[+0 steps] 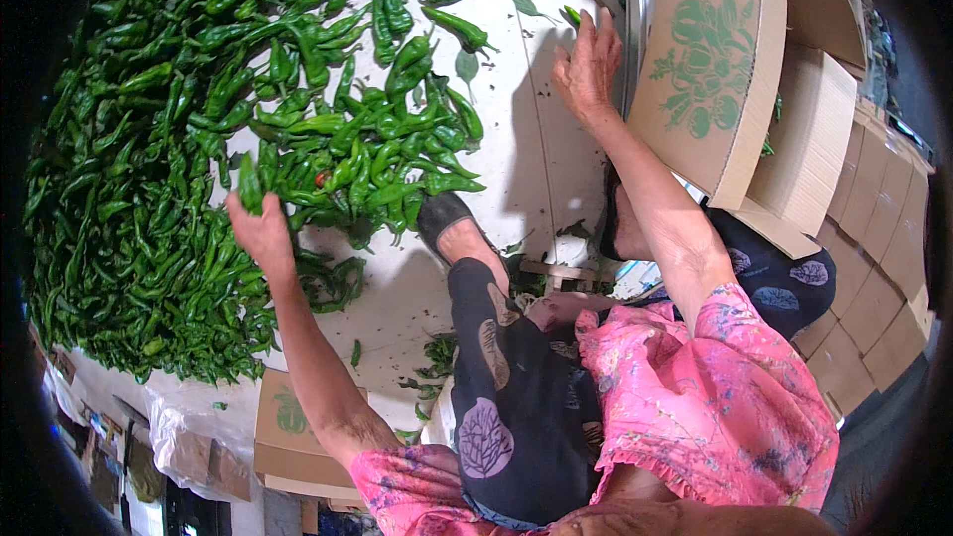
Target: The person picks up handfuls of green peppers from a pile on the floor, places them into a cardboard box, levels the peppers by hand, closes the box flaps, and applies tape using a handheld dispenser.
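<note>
A wide heap of green peppers (129,189) covers the left of the white surface. At its near right part, my left hand (264,236) is closed around a green pepper (249,187), whose far end shows beyond the fingers. My right hand (589,69) is farther off to the right, beside an open cardboard box (650,104) with a green vegetable print. Its fingers are bent, and the tip of a small green pepper (572,15) shows at them; the rest is hidden.
Two loose peppers (459,27) and a leaf (524,3) lie between heap and box. My black shoe (440,218) touches the heap's near edge. Another printed carton (278,427) and a clear plastic bag (189,447) are at lower left. Stacked brown cartons (874,268) stand right.
</note>
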Action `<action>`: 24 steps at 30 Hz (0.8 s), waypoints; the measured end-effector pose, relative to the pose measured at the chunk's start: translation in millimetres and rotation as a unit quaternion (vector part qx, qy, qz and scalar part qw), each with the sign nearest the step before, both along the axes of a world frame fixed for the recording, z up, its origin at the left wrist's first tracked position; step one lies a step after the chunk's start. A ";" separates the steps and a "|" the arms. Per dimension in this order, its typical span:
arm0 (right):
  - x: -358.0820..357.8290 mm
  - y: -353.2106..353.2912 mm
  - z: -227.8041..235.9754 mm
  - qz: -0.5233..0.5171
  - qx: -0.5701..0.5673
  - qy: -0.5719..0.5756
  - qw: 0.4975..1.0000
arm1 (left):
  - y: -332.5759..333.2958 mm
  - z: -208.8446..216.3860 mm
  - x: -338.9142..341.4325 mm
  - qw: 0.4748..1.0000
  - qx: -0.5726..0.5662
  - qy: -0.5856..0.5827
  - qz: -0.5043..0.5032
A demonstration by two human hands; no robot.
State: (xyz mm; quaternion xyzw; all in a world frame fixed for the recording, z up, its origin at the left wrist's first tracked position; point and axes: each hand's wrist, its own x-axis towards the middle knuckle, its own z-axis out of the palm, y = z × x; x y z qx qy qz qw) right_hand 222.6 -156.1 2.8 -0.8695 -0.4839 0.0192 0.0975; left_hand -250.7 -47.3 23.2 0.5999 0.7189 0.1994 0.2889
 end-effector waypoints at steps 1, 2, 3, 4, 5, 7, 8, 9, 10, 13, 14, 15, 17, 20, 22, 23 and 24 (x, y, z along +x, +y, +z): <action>11.6 -8.9 -8.1 -0.024 -0.029 -0.006 0.999 | -6.8 -4.7 -6.6 0.997 0.038 -0.069 0.016; 22.9 -15.7 -18.2 -0.024 -0.030 -0.004 0.999 | -11.4 3.0 -5.5 0.989 -0.004 -0.120 0.081; 31.7 -21.0 -27.7 -0.044 -0.063 -0.016 0.997 | -14.7 10.3 -2.9 0.974 -0.044 -0.167 0.144; 39.6 -28.1 -36.4 -0.062 -0.095 -0.029 0.993 | -18.4 11.1 5.8 0.966 -0.053 -0.206 0.148; 26.4 -19.1 -29.6 -0.071 -0.099 -0.022 0.992 | -25.7 16.5 3.5 0.958 -0.057 -0.229 0.164; 20.8 -15.4 -30.5 -0.091 -0.074 -0.020 0.993 | -34.1 18.5 2.0 0.953 -0.071 -0.221 0.195; 18.9 -13.2 -28.3 -0.085 -0.076 -0.011 0.993 | -37.9 10.9 -6.0 0.979 -0.068 -0.149 0.121; 17.0 -7.9 -23.5 -0.081 -0.119 -0.014 0.989 | -39.4 8.5 -11.7 0.994 -0.063 -0.076 0.048; 13.9 -4.8 -19.9 -0.077 -0.162 -0.019 0.984 | -42.3 4.2 -14.2 0.999 -0.015 -0.044 -0.010; 12.3 -10.7 -11.5 -0.020 -0.154 -0.060 0.986 | -39.9 13.7 9.6 0.960 0.110 0.084 -0.245; 18.6 -19.3 -16.7 0.045 -0.098 -0.078 0.991 | -41.7 15.0 19.2 0.953 0.118 0.077 -0.267; 12.7 -14.7 -14.0 0.051 -0.097 -0.074 0.991 | -46.6 16.4 26.7 0.947 0.123 0.072 -0.288; -4.6 -11.4 -2.7 0.064 -0.060 0.144 0.986 | -73.6 12.1 36.0 0.962 0.103 -0.027 -0.250; -53.0 -1.5 27.5 0.079 -0.093 0.294 0.948 | -99.5 17.2 51.1 0.966 0.091 -0.055 -0.235; -75.9 6.3 34.2 0.041 -0.142 0.342 0.928 | -106.0 21.5 52.9 0.965 0.096 -0.050 -0.241; -88.5 14.6 39.8 -0.004 -0.151 0.376 0.914 | -105.7 25.7 50.0 0.986 0.056 -0.070 -0.142; -94.6 18.4 42.3 -0.049 -0.160 0.409 0.897 | -103.7 28.9 46.5 0.995 0.015 -0.089 -0.041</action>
